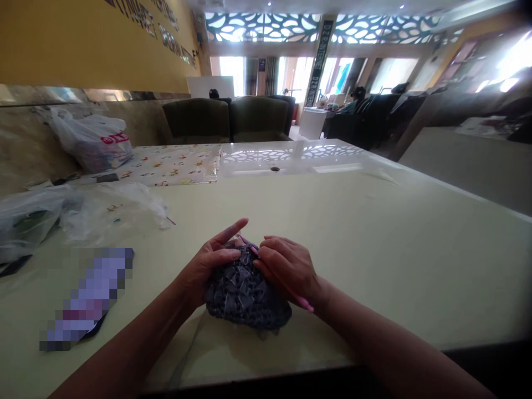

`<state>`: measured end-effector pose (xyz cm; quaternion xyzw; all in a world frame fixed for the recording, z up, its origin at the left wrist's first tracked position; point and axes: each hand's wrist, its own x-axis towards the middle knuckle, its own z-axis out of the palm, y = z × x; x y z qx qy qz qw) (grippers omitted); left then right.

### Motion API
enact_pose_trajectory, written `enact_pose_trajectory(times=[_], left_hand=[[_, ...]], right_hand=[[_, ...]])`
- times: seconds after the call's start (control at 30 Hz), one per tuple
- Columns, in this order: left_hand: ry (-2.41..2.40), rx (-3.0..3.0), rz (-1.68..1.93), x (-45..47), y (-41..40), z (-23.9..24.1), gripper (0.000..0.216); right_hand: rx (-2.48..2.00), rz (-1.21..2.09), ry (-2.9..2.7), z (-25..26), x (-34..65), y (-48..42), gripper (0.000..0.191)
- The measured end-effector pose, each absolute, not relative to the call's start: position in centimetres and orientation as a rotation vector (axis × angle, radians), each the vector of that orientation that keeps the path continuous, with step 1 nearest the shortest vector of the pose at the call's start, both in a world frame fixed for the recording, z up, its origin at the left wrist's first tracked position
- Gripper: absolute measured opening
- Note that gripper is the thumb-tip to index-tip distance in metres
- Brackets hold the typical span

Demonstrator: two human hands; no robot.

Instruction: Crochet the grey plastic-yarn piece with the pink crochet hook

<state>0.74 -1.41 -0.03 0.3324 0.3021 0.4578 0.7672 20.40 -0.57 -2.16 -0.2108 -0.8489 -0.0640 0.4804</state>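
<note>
A dark grey crocheted piece (249,293) with a ruffled, ribbon-like surface is held up just over the near side of the table. My left hand (216,257) grips its upper left edge, thumb on the front and index finger stretched upward. In my closed right hand (291,263) is a pink crochet hook (305,303); its handle end sticks out below the palm and its tip reaches the top edge of the piece near my left fingers. A grey strand (189,343) runs down from the work across the table toward the front edge.
On the left of the pale table (415,266) lies a phone (89,302), its screen blurred out. Beyond it are crumpled clear plastic bags (120,210) and a full white carrier bag (97,141) on a patterned cloth (174,163). Dark chairs (257,119) stand behind the table.
</note>
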Motion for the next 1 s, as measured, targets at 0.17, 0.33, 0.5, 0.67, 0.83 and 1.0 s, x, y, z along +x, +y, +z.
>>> enact_pose_trajectory(times=[0.17, 0.33, 0.5, 0.67, 0.83, 1.0], left_hand=[[0.664, 0.774, 0.999, -0.4, -0.7, 0.1, 0.066], [0.753, 0.881, 1.047, -1.3, 0.0, 0.3, 0.060], [0.813, 1.050, 1.032, -2.2, 0.4, 0.5, 0.052], [0.853, 1.115, 1.059, -2.0, 0.4, 0.2, 0.049], [0.769, 1.033, 0.993, -0.3, -0.2, -0.6, 0.064], [0.861, 1.240, 0.943, -0.8, 0.2, -0.5, 0.061]], right_hand=[[-0.457, 0.422, -2.054, -1.4, 21.4, 0.3, 0.007], [-0.459, 0.727, -2.004, -1.1, 21.9, 0.7, 0.011], [-0.532, 1.128, -1.828, -1.3, 22.3, 1.1, 0.011], [-0.554, 1.280, -1.741, -1.6, 22.2, 1.5, 0.016], [-0.707, 1.224, -1.705, -1.5, 21.2, 0.7, 0.017], [-0.745, 1.077, -1.585, -1.3, 21.3, 0.4, 0.018]])
